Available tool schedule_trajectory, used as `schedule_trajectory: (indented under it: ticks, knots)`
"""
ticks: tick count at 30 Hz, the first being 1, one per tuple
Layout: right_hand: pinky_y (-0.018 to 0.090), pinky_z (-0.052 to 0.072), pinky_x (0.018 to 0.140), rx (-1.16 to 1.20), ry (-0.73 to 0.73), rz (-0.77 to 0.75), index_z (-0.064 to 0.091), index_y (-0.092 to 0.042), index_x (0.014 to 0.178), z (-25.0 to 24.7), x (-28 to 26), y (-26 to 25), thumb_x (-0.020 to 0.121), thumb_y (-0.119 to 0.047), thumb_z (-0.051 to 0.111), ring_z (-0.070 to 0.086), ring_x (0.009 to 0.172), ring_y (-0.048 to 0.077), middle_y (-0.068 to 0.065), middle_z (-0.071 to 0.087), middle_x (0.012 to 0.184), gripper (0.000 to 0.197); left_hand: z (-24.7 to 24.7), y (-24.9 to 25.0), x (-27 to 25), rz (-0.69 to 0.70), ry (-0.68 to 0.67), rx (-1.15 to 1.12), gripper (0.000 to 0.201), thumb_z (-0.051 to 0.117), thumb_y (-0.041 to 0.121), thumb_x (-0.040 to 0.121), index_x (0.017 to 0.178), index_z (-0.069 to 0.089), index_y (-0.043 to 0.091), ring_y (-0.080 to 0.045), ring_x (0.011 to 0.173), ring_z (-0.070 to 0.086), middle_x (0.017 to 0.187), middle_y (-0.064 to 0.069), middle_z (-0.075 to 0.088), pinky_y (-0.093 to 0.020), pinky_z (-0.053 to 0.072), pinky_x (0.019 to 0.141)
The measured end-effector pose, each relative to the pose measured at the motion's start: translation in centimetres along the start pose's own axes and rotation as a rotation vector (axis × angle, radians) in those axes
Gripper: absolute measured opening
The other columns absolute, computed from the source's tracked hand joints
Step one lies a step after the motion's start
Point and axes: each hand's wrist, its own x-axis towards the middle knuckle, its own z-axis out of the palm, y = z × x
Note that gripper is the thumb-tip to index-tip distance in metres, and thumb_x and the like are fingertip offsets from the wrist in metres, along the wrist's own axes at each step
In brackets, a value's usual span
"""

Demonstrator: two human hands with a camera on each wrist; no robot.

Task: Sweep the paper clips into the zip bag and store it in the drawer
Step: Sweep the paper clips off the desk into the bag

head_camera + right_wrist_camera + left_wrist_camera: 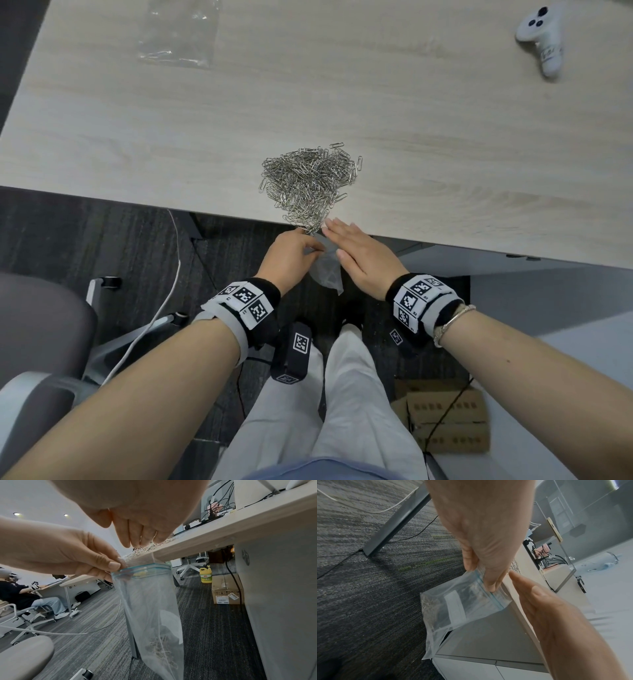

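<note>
A heap of silver paper clips lies on the pale wooden desk, reaching its near edge. Just below that edge my left hand pinches the blue-zipped mouth of a clear zip bag, which hangs down with some clips at its bottom. The bag shows between both hands, and again in the left wrist view as the bag. My right hand is flat with straight fingers, its fingertips at the desk edge beside the heap, holding nothing.
A second clear bag lies at the desk's far left and a white controller at the far right. A chair stands to my left. Cardboard boxes sit on the carpet under the desk, beside a white cabinet.
</note>
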Motion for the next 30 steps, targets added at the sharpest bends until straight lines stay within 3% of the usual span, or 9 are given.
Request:
schedule_trajectory:
  ticks: [3, 6, 9, 12, 18, 27, 30]
  knots:
    - [0.024, 0.0, 0.117, -0.051, -0.004, -0.016, 0.028, -0.01, 0.144, -0.4, 1.2, -0.2, 0.093, -0.036, 0.014, 0.012, 0.143, 0.012, 0.007, 0.022, 0.154, 0.059, 0.0, -0.1, 0.0, -0.018, -0.021, 0.0, 0.015, 0.064, 0.012, 0.083, 0.095, 0.073, 0.014, -0.015, 0.081, 0.052, 0.084, 0.002, 0.053, -0.02, 0.034, 0.073]
    - [0.023, -0.002, 0.116, -0.086, -0.005, -0.008, 0.025, -0.01, 0.145, -1.0, 3.1, -0.6, 0.096, -0.03, 0.018, 0.011, 0.144, 0.014, 0.007, 0.019, 0.155, 0.053, -0.2, -0.4, -0.1, -0.054, -0.017, -0.021, 0.014, 0.065, 0.012, 0.083, 0.093, 0.074, 0.015, -0.024, 0.101, 0.059, 0.09, -0.003, 0.064, -0.022, 0.039, 0.083]
    - [0.025, 0.001, 0.117, -0.082, 0.017, -0.014, 0.027, -0.009, 0.144, -1.3, 4.2, -0.9, 0.095, -0.026, 0.022, 0.013, 0.144, 0.015, 0.008, 0.021, 0.154, 0.052, -0.4, -0.7, -0.2, -0.093, -0.001, -0.048, 0.014, 0.063, 0.011, 0.084, 0.093, 0.074, 0.013, -0.026, 0.125, 0.049, 0.103, -0.009, 0.071, -0.03, 0.037, 0.102]
    - [0.025, 0.002, 0.117, -0.068, 0.023, -0.008, 0.028, -0.009, 0.144, -1.1, 3.9, -0.6, 0.095, -0.026, 0.023, 0.013, 0.144, 0.015, 0.007, 0.022, 0.154, 0.052, -0.6, -1.2, -0.1, -0.124, 0.006, -0.069, 0.014, 0.064, 0.012, 0.084, 0.094, 0.073, 0.014, -0.024, 0.133, 0.04, 0.108, -0.007, 0.07, -0.032, 0.031, 0.11]
    - [0.024, 0.0, 0.116, -0.07, 0.035, 0.046, 0.026, -0.009, 0.144, -0.9, 2.4, 0.2, 0.095, -0.026, 0.022, 0.013, 0.144, 0.015, 0.008, 0.02, 0.154, 0.052, -0.9, -1.3, -0.2, -0.132, 0.034, -0.1, 0.016, 0.063, 0.012, 0.085, 0.098, 0.073, 0.013, -0.024, 0.133, 0.039, 0.107, -0.007, 0.071, -0.021, 0.021, 0.109]
    - [0.023, -0.003, 0.116, -0.063, 0.051, 0.106, 0.024, -0.009, 0.145, -0.4, 2.6, 0.7, 0.095, -0.029, 0.019, 0.011, 0.144, 0.013, 0.007, 0.019, 0.155, 0.054, -0.7, -0.8, -0.3, -0.173, 0.071, -0.085, 0.015, 0.062, 0.013, 0.086, 0.098, 0.072, 0.012, -0.029, 0.134, 0.038, 0.109, -0.01, 0.069, -0.031, 0.028, 0.109]
    - [0.024, -0.002, 0.116, -0.085, 0.025, 0.081, 0.024, -0.009, 0.145, -0.2, 2.5, 0.6, 0.095, -0.028, 0.019, 0.012, 0.144, 0.013, 0.007, 0.02, 0.155, 0.054, -0.6, -0.4, -0.4, -0.183, 0.065, -0.067, 0.016, 0.06, 0.013, 0.088, 0.099, 0.072, 0.012, -0.028, 0.133, 0.037, 0.111, -0.01, 0.068, -0.027, 0.029, 0.104]
